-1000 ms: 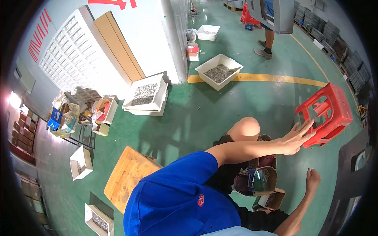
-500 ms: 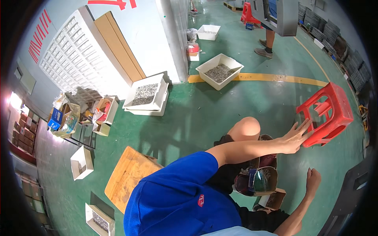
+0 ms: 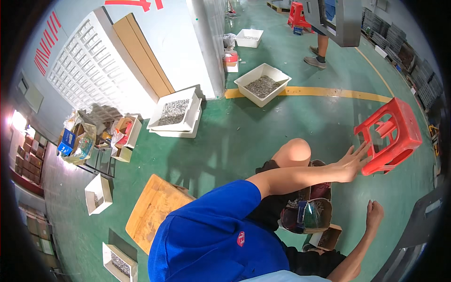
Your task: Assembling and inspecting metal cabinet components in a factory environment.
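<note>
My left hand [image 3: 350, 165] reaches out with its fingers stretched and spread. Its fingertips overlap the near legs of a red plastic stool [image 3: 408, 123]; whether they touch it I cannot tell. Below it, my right hand [image 3: 375, 214] is curled closed, apart from the stool, and what its fingers hold, if anything, is hidden. Between my knees, under the left forearm, stand open containers with dark insides, one of them a cardboard box [image 3: 324, 217] with a green and blue side. A smaller open carton [image 3: 330, 238] sits beside them, near my foot.
White bins of small metal-looking pieces stand on the green floor, including one bin [image 3: 249, 97] ahead and a stacked pair [image 3: 191, 130]. A wooden stool [image 3: 152, 207] is at left. At the far side a person [image 3: 321, 51] stands by a grey machine frame [image 3: 345, 28].
Almost nothing differs. My left hand has shifted very slightly, and the grey machine frame at the top appears a little further right.
</note>
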A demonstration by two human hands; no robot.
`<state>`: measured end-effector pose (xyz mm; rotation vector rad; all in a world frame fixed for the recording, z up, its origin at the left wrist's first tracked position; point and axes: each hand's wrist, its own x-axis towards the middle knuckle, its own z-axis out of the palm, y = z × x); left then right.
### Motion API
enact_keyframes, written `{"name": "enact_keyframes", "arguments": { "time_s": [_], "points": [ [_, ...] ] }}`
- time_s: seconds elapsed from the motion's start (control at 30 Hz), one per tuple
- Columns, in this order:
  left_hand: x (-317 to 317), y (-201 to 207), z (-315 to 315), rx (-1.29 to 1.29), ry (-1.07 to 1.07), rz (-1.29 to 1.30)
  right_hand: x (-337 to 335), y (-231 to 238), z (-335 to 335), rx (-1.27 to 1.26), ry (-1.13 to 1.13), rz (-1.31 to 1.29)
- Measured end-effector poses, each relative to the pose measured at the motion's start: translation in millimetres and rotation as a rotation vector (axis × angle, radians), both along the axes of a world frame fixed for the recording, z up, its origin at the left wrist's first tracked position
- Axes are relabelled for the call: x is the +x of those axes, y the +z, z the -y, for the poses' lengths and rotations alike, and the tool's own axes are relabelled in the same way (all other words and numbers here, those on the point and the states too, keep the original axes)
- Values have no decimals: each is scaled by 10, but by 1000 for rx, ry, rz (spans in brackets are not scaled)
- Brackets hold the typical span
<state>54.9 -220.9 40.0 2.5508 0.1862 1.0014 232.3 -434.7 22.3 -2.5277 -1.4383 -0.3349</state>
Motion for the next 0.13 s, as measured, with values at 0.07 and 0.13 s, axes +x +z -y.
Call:
{"name": "enact_keyframes", "arguments": {
  "time_s": [0.07, 0.13],
  "points": [
    [-24, 19, 5, -29, -26, -36, 66, -58, 30, -5, 1, 11],
    [-32, 38, -10, -47, -26, -105, 102, -88, 25, -28, -7, 14]
  ]
}}
